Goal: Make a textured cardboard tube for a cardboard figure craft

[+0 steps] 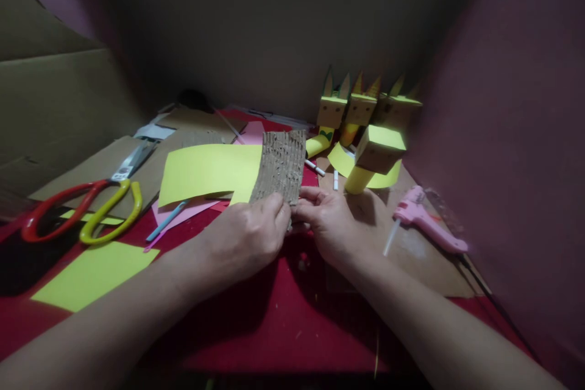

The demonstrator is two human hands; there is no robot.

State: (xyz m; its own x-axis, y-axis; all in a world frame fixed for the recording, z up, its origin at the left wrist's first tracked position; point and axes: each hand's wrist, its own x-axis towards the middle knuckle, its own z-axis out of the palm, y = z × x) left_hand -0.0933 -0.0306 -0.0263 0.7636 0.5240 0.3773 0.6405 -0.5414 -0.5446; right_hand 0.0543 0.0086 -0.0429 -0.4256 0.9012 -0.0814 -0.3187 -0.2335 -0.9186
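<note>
A strip of corrugated cardboard (282, 161), its ridges bare on the near face, stands up between my two hands. My left hand (256, 225) is closed in a pinch on its lower edge. From the other side, the thumb and fingers of my right hand (326, 216) grip the lower right corner; the fingertips are partly hidden. Just behind the cardboard lies a curved sheet of yellow paper (208, 172). To the right, a small box with a yellow top (380, 149) sits on a yellow paper tube (359, 180).
Large red-and-yellow-handled scissors (109, 210) lie left, near a yellow sheet (98, 274) and a blue pen (167, 220). A pink glue gun (427, 219) rests on a cardboard sheet (439, 271) at right. Several eared box figures (332, 111) stand behind. Walls close in on both sides.
</note>
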